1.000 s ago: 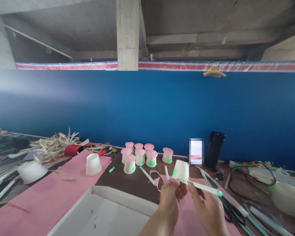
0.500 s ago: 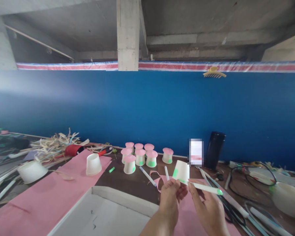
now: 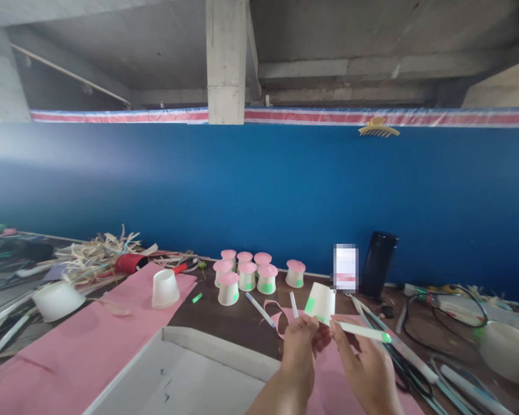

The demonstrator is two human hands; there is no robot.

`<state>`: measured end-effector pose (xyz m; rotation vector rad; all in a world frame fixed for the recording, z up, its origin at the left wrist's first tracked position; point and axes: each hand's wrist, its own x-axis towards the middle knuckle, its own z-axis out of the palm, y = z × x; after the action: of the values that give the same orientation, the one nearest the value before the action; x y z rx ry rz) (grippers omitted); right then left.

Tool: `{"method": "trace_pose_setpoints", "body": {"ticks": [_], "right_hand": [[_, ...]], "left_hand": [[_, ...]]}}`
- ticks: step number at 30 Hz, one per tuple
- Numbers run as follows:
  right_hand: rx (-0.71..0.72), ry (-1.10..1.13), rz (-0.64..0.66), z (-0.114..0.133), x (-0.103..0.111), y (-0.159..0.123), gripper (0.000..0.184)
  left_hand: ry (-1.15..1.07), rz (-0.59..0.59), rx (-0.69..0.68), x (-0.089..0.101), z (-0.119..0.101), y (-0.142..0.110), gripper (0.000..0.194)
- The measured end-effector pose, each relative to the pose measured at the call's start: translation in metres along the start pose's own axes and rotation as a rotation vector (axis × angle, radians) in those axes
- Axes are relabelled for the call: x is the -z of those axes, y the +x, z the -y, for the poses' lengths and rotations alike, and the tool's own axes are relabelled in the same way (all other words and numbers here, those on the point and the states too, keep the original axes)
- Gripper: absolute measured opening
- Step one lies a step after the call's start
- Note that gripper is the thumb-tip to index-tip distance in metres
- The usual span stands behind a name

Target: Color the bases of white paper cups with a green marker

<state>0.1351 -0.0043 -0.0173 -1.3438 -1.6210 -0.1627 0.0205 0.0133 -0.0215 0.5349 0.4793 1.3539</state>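
Note:
My left hand [image 3: 301, 346] pinches the rim of a small white paper cup [image 3: 320, 302] held upside down, with a green patch on its side. My right hand [image 3: 363, 369] grips a white marker with a green tip [image 3: 362, 332], its other end touching the cup's rim. Behind them stands a cluster of several white cups with pink tops [image 3: 251, 273]. Two more white pens [image 3: 259, 309] lie on the dark table beside a pink paper scrap.
A pink sheet [image 3: 69, 351] covers the table's left, with an upturned white cup [image 3: 165, 289] and a white bowl [image 3: 57, 301] on it. A white box lid [image 3: 185, 374] lies in front. A black cylinder [image 3: 378, 264], cables and another bowl [image 3: 506, 349] are at right.

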Motion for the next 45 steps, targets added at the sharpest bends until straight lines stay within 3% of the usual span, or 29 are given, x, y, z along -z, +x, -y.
{"method": "trace_pose_setpoints", "body": {"ticks": [23,37,45], "right_hand": [[0.000,0.003,0.019,-0.0003,0.0000,0.0003,0.036],[-0.115,0.127,-0.023,0.0011,0.0069,-0.0024,0.035],[-0.046,0.113,-0.024,0.0078,0.0078,0.0010,0.032]], "left_hand": [[0.019,-0.013,-0.009,-0.0003,-0.0001,0.0026,0.023],[-0.078,-0.076,0.040,-0.0020,0.0008,0.0025,0.020],[-0.072,-0.046,0.034,-0.0028,-0.0019,0.0002,0.018]]}}
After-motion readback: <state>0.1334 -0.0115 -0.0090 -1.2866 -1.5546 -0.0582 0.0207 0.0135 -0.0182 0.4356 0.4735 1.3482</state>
